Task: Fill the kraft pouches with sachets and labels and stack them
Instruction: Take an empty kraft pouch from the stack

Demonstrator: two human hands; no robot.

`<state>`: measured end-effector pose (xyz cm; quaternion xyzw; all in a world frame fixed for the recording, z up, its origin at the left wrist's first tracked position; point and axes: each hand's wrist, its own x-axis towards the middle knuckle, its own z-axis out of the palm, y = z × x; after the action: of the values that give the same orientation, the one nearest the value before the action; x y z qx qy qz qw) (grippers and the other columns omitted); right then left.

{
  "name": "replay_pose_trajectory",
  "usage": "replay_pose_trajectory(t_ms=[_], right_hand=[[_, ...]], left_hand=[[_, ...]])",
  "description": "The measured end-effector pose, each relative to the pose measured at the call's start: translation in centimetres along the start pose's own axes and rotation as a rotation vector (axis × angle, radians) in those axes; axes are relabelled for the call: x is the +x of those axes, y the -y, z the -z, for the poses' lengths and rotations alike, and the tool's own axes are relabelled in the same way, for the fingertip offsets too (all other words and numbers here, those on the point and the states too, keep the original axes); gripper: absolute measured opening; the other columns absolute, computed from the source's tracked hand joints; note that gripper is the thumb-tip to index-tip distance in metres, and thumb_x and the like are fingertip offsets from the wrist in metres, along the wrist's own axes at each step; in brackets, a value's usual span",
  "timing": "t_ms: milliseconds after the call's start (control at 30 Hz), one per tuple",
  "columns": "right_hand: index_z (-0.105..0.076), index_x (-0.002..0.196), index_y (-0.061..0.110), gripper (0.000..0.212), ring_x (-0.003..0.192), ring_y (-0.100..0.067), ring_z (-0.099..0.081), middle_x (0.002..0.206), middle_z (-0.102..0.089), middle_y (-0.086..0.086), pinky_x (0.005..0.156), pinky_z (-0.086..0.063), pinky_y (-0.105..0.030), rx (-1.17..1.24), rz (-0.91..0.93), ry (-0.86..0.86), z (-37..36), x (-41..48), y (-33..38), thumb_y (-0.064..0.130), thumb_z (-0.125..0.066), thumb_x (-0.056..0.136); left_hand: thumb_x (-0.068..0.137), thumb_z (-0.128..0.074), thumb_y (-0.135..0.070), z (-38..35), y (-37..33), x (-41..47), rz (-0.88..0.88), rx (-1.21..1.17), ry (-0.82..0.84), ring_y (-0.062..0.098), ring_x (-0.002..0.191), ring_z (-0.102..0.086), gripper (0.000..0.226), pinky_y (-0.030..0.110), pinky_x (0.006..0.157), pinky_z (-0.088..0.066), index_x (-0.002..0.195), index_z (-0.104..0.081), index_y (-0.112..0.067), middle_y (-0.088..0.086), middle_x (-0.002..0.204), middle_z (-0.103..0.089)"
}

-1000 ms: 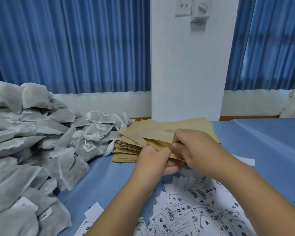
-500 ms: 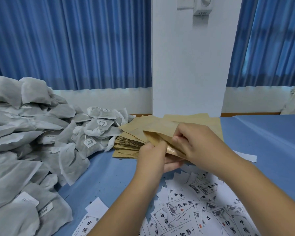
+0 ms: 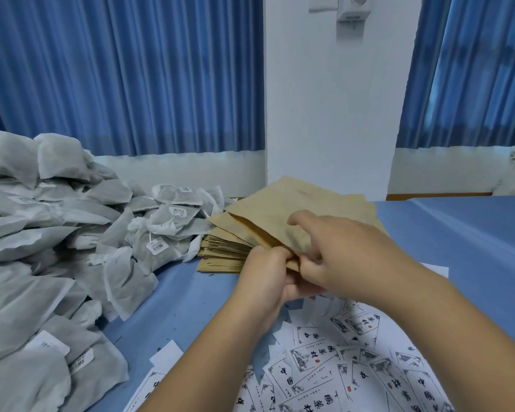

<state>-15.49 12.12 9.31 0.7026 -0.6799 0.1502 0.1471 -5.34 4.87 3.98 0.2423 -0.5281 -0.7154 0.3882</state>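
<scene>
Hands meet at the near corner of the top kraft pouch (image 3: 280, 209). The left hand (image 3: 265, 278) pinches the corner from below. The right hand (image 3: 339, 254) pinches it from above with thumb and lower fingers, forefinger lifted.

Change over the last second: the right hand's fingers, bunched before, have spread, and the pouch has tipped up off the stack (image 3: 223, 254) of flat pouches. A dark gap now shows along its left edge, so the mouth seems to be parting. Judgement: the pouch is nearly ready to fill, with nothing inside yet.

Sachets (image 3: 72, 233) lie heaped at left, touching the stack. Labels (image 3: 354, 367) lie strewn under the forearms.

Tabletop (image 3: 458, 233) is covered in blue. Blue curtains (image 3: 116, 69) hang behind, either side of a white pillar (image 3: 324, 99) with a dial switch (image 3: 353, 10).
</scene>
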Motion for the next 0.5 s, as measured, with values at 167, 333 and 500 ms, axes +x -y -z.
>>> replay_pose_trajectory(t_ms=[167, 333, 500], right_hand=[[-0.044, 0.090, 0.023, 0.008, 0.079, -0.028, -0.055, 0.080, -0.051, 0.002, 0.056, -0.037, -0.032, -0.059, 0.021, 0.038, -1.0, 0.2, -0.2, 0.028, -0.042, 0.085], [-0.054, 0.111, 0.023, 0.030, 0.084, -0.029, -0.057, 0.091, -0.056, 0.001, 0.061, -0.040, -0.033, -0.113, -0.010, -0.105, -0.7, 0.6, -0.8, 0.023, -0.039, 0.086], [-0.062, 0.107, 0.018, 0.031, 0.086, -0.029, -0.059, 0.093, -0.061, -0.001, 0.069, -0.050, -0.037, -0.049, -0.150, -0.276, 0.6, 0.5, -2.4, 0.021, -0.044, 0.081]], left_hand=[[0.092, -0.038, 0.001, 0.0, 0.6, 0.1, -0.024, 0.063, -0.033, 0.029, 0.064, -0.070, 0.027, 0.042, 0.060, -0.059, 0.093, -0.065, -0.002, 0.016, 0.070, -0.070], [0.088, -0.036, 0.003, 0.4, 0.7, 0.1, 0.007, 0.103, -0.046, 0.038, 0.071, -0.072, 0.030, 0.038, 0.057, -0.059, 0.098, -0.064, -0.003, 0.023, 0.084, -0.072], [0.092, -0.038, 0.003, 1.9, 1.4, 0.6, 0.128, 0.069, -0.151, 0.041, 0.072, -0.071, 0.033, 0.040, 0.057, -0.058, 0.119, -0.052, -0.010, 0.023, 0.105, -0.068]])
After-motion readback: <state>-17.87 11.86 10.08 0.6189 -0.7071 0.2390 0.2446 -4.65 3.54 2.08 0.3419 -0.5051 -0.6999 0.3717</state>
